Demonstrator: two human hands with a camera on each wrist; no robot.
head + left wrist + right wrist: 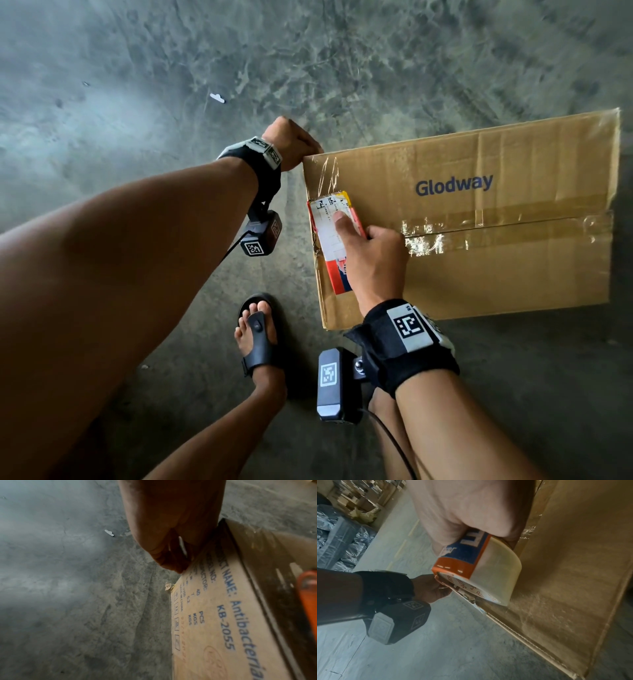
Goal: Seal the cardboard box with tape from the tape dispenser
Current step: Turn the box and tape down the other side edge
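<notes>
A brown cardboard box (479, 267) printed "Glodway" lies on the concrete floor, flaps closed, with glossy tape along its middle seam (496, 226). My right hand (356, 233) grips an orange, blue and white tape dispenser (334, 233) with a clear roll (491, 572). It rests on the box top at the left end, thumb on top. A strip of clear tape (329, 174) runs from it to the far left corner. There my left hand (301, 144) curls over the edge. Its fingers (171, 555) pinch a pale tape end against the printed end face (214, 628).
My sandalled foot (258, 332) stands on the floor just left of the box's near corner. A small white scrap (217, 98) lies farther out. Stacked cartons (359, 500) and plastic-wrapped bundles (342, 545) line the far side in the right wrist view.
</notes>
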